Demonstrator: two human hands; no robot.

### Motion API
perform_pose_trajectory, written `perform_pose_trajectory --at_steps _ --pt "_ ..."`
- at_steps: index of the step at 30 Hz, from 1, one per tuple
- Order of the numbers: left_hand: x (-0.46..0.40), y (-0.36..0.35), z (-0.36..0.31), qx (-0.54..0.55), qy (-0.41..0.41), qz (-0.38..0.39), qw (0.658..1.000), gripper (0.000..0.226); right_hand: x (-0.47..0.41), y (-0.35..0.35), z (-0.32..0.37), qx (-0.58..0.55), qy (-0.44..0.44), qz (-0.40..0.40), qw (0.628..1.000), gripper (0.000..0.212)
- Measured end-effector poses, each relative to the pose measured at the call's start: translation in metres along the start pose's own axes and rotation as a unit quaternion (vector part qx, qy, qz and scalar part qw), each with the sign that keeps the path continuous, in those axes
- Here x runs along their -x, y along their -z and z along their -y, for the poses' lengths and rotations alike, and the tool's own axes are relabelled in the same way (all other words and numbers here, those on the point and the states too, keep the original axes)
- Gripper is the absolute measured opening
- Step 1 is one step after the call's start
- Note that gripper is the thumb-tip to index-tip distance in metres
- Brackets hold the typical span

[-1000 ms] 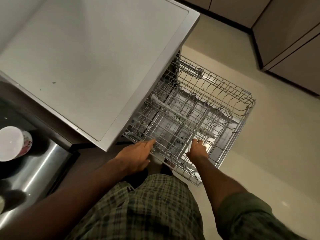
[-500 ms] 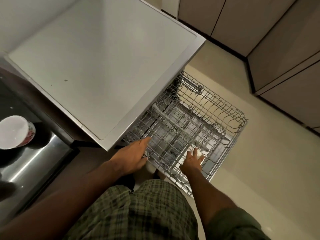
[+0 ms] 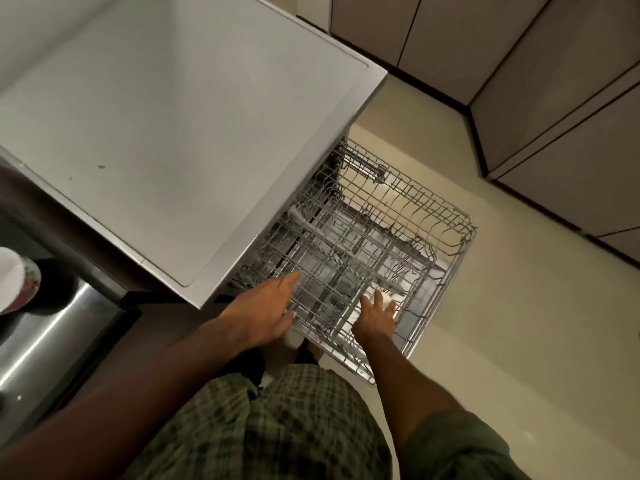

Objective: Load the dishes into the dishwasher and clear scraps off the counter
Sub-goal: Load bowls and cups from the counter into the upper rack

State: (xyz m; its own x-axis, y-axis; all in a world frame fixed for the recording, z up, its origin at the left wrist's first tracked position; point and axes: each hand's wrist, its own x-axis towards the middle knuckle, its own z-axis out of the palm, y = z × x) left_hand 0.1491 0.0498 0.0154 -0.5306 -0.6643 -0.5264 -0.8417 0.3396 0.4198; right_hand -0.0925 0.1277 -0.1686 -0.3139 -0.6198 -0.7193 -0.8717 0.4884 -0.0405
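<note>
Below, left hand (image 3: 258, 315) flat on wire rack (image 3: 374, 258), right hand (image 3: 375, 318) gripping white cup (image 3: 383, 300), counter (image 3: 166, 133) overhanging.

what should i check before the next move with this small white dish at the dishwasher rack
1. Rack pulled out far enough to load: ok, the wire rack extends well past the dishwasher top.
2. Hold on the dish: cannot tell, the right hand covers most of the small white dish.
3. Dish seated between the tines: cannot tell, hidden by the fingers.
4. Left hand clear of the drop spot: ok, it rests on the near rack edge, apart from the dish.
5. More dishes waiting: ok, a patterned bowl sits by the sink.
</note>
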Motion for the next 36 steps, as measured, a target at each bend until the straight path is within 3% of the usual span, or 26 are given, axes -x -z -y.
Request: perform_pose_trajectory --at_steps 15,21,28,36 --pt "0.001 0.007 -0.011 0.0 0.0 -0.029 1.0 0.083 0.0 0.019 -0.009 -0.032 0.021 -0.039 0.998 0.09" --pt "0.014 0.018 0.002 -0.003 0.004 -0.095 0.995 0.081 0.027 0.053 0.021 -0.103 0.081 -0.112 0.985 0.087" --pt "0.072 0.048 0.051 0.028 0.032 -0.215 0.976 0.074 0.095 0.12 0.127 -0.247 0.237 -0.27 0.9 0.09" --pt "0.161 0.075 0.116 0.107 0.086 -0.436 0.889 0.064 0.171 0.152 0.237 -0.371 0.376 -0.239 0.815 0.07"
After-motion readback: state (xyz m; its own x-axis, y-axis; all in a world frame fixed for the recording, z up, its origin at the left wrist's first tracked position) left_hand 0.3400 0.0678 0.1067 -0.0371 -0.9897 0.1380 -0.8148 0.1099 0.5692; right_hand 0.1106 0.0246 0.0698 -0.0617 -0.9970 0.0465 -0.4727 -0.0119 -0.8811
